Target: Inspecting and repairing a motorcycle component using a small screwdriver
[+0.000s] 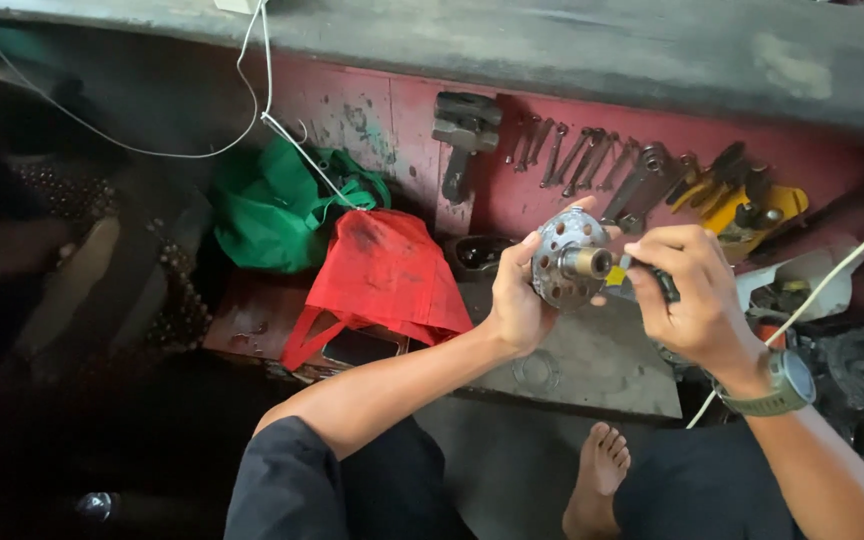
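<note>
My left hand grips a round metal hub with a ring of holes in its flange and a brass-coloured stub at its centre. It holds the hub up in front of the red wall. My right hand is closed around a thin dark-handled tool, whose tip points at the hub's centre stub. A watch with a green strap sits on my right wrist. Most of the tool is hidden inside my fingers.
Several wrenches and a hammer hang on the red wall behind. A red cloth bag and a green bag lie at left. A grey slab lies below my hands. My bare foot rests on the floor. White cables hang across.
</note>
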